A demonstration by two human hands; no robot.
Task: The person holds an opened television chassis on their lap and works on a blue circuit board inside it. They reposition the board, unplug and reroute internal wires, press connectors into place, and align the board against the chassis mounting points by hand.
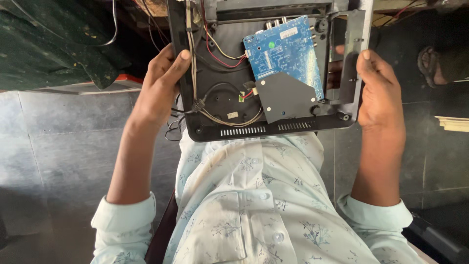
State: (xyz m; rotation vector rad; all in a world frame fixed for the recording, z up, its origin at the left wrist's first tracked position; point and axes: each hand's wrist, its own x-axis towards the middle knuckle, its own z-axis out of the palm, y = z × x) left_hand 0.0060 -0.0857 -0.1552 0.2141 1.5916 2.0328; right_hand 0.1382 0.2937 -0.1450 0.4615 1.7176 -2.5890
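Wires across open casing

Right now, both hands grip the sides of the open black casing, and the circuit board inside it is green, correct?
Not quite. The head view shows the left hand and right hand gripping the sides of the black casing, but the circuit board is blue, not green.

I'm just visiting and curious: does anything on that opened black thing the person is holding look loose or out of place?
Yes. Inside the black casing, wires lie in slack loops, and some dangle outside its edge beside the left hand.
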